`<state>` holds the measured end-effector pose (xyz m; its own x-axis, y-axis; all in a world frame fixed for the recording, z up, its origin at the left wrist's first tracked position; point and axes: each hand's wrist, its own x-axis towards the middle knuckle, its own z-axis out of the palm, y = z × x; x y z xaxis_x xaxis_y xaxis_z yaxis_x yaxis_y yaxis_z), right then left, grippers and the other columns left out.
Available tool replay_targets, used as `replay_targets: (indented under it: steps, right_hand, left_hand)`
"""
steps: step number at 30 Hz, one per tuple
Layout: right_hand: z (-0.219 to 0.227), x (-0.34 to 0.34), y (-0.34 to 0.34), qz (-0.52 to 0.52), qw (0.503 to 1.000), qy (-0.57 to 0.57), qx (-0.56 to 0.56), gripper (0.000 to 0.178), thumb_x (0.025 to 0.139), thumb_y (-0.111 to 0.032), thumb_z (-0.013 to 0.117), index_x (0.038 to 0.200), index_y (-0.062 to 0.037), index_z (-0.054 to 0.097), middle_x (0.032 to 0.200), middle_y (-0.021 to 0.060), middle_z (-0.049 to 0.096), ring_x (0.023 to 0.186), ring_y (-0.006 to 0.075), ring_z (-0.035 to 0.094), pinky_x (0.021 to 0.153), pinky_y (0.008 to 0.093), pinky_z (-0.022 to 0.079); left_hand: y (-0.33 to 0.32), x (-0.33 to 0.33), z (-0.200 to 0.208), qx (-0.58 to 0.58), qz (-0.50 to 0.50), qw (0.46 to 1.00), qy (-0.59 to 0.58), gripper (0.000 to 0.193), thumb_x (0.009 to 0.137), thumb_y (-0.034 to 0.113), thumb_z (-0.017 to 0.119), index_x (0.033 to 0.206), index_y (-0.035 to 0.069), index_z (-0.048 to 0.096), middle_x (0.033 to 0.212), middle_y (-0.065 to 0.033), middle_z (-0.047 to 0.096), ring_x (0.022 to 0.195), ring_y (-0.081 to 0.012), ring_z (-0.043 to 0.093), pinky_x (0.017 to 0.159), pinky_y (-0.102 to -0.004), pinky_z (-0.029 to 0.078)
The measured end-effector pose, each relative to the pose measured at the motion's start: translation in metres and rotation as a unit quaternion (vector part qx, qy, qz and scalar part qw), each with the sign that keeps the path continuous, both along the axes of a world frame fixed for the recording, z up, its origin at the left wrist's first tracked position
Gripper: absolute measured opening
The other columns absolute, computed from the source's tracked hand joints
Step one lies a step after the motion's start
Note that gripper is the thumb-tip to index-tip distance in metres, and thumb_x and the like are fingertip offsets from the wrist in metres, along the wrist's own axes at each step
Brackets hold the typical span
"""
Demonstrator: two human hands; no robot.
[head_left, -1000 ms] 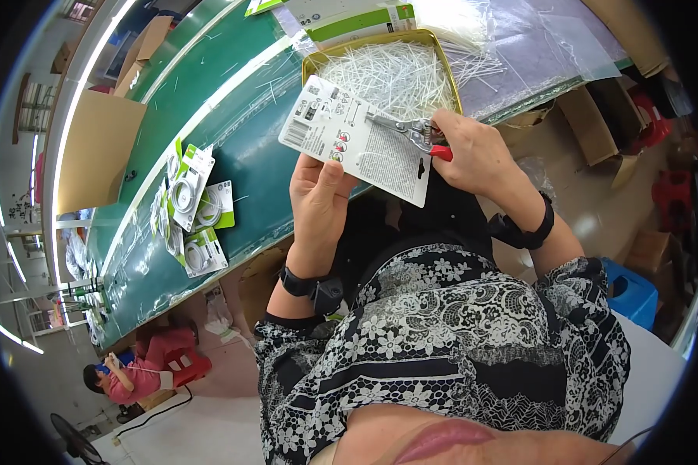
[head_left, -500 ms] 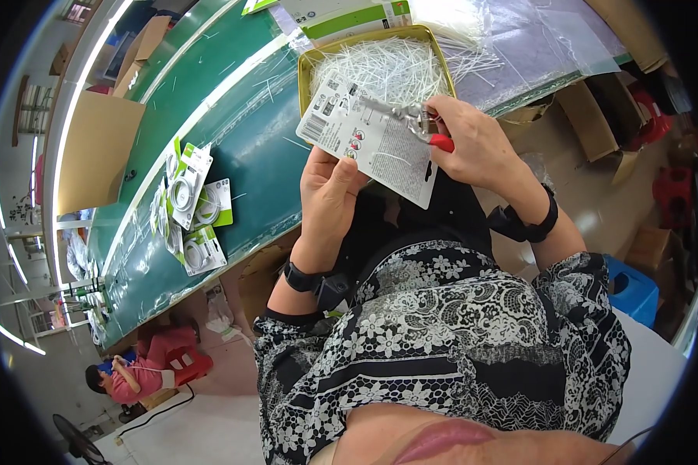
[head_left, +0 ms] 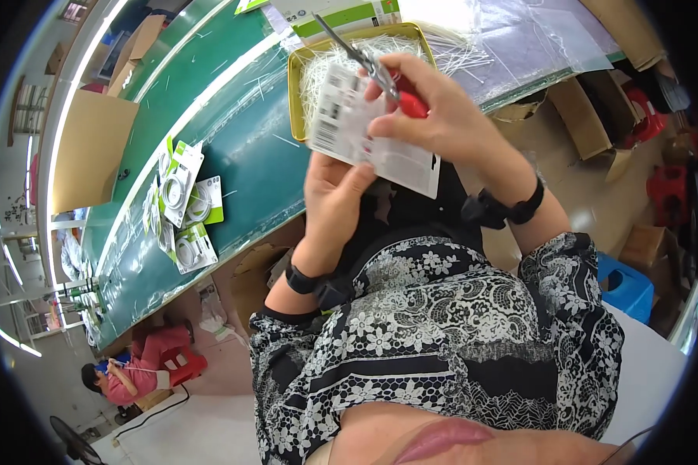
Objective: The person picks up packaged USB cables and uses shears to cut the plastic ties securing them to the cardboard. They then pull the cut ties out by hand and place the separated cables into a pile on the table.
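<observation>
My left hand (head_left: 335,200) pinches the lower left edge of a white packaging card (head_left: 407,161), thumb on top. Its printed back, with a barcode, faces up; whatever is on its other side is hidden. In my right hand (head_left: 450,116) are snips (head_left: 374,68) with red handles and long, narrow metal blades. They point up and left over the card's upper part, and my right fingertips are over the card too. Just beyond the card, a yellow-rimmed tray (head_left: 295,101) holds a heap of short, thin, whitish plastic strips (head_left: 318,74).
Carded packs with coiled white cables (head_left: 177,190) lie in a pile on the green table (head_left: 252,167) at left. More thin strips (head_left: 461,54) lie right of the tray. Behind it is a green-and-white box (head_left: 341,17). A person in pink (head_left: 136,376) sits at lower left.
My right hand has lifted and turned the snips, so their blades now point up and left. The card has tilted slightly in my left hand, which keeps its hold.
</observation>
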<state>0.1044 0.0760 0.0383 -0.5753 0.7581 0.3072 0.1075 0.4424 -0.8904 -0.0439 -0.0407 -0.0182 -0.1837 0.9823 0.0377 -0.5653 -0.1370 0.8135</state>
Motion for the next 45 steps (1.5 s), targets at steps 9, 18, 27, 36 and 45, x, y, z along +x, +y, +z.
replay_targets:
  steps: [9, 18, 27, 36, 45]
  right_hand:
    - [-0.070, -0.001, 0.093, -0.117, 0.901, -0.322, 0.267, 0.056, 0.080, -0.032, 0.072, 0.127, -0.0062, 0.053, 0.114, 0.0123, 0.058, 0.100, 0.0256, 0.060, 0.084, 0.0352, 0.048]
    - [-0.052, -0.005, 0.088, -0.076, 0.960, -0.055, 0.263, 0.051, 0.076, -0.024, 0.075, 0.121, -0.0075, 0.057, 0.112, 0.0121, 0.060, 0.102, 0.0285, 0.060, 0.089, 0.0373, 0.049]
    - [-0.020, -0.007, 0.056, 0.147, 0.958, 0.187, 0.163, 0.028, 0.083, -0.012, 0.069, 0.109, -0.0053, 0.063, 0.107, 0.0096, 0.063, 0.098, 0.0201, 0.062, 0.085, 0.0308, 0.052]
    - [-0.021, 0.005, 0.046, 0.138, 0.974, 0.166, -0.067, 0.017, 0.092, -0.012, 0.062, 0.104, -0.0010, 0.062, 0.100, 0.0071, 0.063, 0.088, 0.0142, 0.062, 0.077, 0.0263, 0.052]
    - [-0.008, -0.001, 0.053, 0.227, 0.908, 0.266, -0.231, 0.019, 0.090, -0.010, 0.064, 0.106, -0.0001, 0.064, 0.097, 0.0058, 0.067, 0.084, 0.0106, 0.060, 0.072, 0.0257, 0.050]
  left_hand:
    - [0.006, -0.035, -0.010, 0.078, 0.129, 0.976, 0.160, 0.053, 0.088, -0.005, 0.060, 0.136, -0.001, 0.037, 0.133, -0.0119, 0.051, 0.120, -0.0208, 0.052, 0.101, -0.0357, 0.043]
    - [0.007, -0.032, 0.001, 0.092, 0.047, 0.978, -0.183, 0.047, 0.095, 0.010, 0.056, 0.136, 0.000, 0.037, 0.135, -0.0126, 0.049, 0.124, -0.0248, 0.051, 0.103, -0.0386, 0.045]
    - [0.004, -0.040, 0.001, 0.070, -0.021, 0.997, 0.026, 0.055, 0.089, 0.003, 0.062, 0.137, -0.001, 0.034, 0.130, -0.0116, 0.052, 0.118, -0.0237, 0.054, 0.101, -0.0376, 0.046]
    - [0.008, -0.056, 0.012, 0.120, 0.051, 0.915, 0.383, 0.036, 0.081, -0.005, 0.066, 0.116, -0.005, 0.056, 0.114, -0.0108, 0.061, 0.101, -0.0204, 0.060, 0.091, -0.0337, 0.050]
    - [0.006, -0.038, 0.002, -0.005, -0.005, 0.976, 0.218, 0.021, 0.090, -0.004, 0.056, 0.111, -0.006, 0.058, 0.116, -0.0142, 0.060, 0.104, -0.0256, 0.062, 0.090, -0.0400, 0.055]
